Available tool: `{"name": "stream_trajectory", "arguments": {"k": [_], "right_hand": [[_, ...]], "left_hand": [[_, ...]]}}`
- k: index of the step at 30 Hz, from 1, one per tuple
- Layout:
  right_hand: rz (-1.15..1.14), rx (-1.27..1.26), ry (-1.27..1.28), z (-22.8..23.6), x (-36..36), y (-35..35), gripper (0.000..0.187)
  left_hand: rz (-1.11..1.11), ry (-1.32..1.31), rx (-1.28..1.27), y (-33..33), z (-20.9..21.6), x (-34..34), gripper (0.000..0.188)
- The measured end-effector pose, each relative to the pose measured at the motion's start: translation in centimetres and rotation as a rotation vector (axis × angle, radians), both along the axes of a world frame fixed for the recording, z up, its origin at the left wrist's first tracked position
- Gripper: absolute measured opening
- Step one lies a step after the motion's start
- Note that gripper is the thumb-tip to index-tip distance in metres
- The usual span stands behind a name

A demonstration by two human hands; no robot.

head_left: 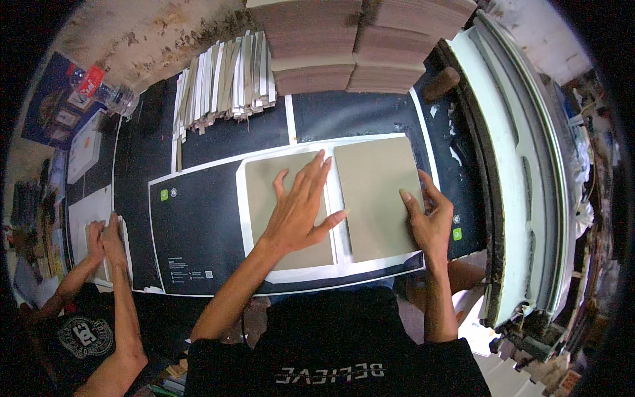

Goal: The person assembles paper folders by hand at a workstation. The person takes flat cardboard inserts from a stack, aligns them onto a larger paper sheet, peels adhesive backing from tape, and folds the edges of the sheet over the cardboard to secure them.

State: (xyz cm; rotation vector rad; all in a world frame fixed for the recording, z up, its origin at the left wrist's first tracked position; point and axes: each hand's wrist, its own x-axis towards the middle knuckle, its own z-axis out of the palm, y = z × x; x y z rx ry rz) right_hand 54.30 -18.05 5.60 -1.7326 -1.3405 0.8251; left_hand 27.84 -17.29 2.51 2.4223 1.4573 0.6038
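Two flat grey-brown boards lie side by side on a white sheet (pixel 243 198), a narrow white gap between them. Over the left board (pixel 264 182) my left hand (pixel 297 208) is spread, its fingertips reaching the gap and its thumb pointing toward the right board (pixel 374 192). My right hand (pixel 433 215) grips that right board at its right edge, thumb on top and the other fingers around the outer side. Underneath, a black printed sheet (pixel 198 228) with white borders and small green marks shows on the left.
Tall stacks of brown board (pixel 314 49) stand at the back, beside a pile of narrow strips (pixel 221 86). A long pale machine part (pixel 509 172) borders the right side. At the left, a co-worker's hands (pixel 106 241) rest on white sheets. A clear bottle (pixel 122 99) lies farther back.
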Motion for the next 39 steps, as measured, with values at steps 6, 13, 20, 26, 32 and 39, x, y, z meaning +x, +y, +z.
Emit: {"name": "stream_trajectory", "arguments": {"k": [6, 13, 20, 26, 32, 39], "right_hand": [[-0.017, 0.007, -0.020, 0.3, -0.9, -0.6, 0.057], [-0.069, -0.040, -0.056, 0.8, -1.4, -0.8, 0.058], [-0.078, -0.042, -0.069, 0.7, -1.3, -0.8, 0.059], [-0.084, -0.044, -0.109, 0.7, -1.3, -0.7, 0.058], [-0.044, -0.021, -0.228, -0.1, -1.2, -0.9, 0.056], [0.457, 0.108, -0.744, 1.9, 0.0, -1.2, 0.101]], "left_hand": [[-0.078, 0.166, -0.005, -0.2, -0.2, 0.6, 0.106], [-0.105, 0.176, -0.011, -0.2, -0.1, 0.6, 0.104], [-0.100, 0.156, 0.003, -0.1, -0.2, 0.6, 0.104], [-0.100, 0.196, -0.002, 0.0, 0.3, 0.7, 0.100], [-0.107, 0.177, 0.021, 0.1, -0.4, 0.7, 0.096], [-0.096, 0.194, 0.024, 0.0, -0.3, 0.8, 0.096]]}}
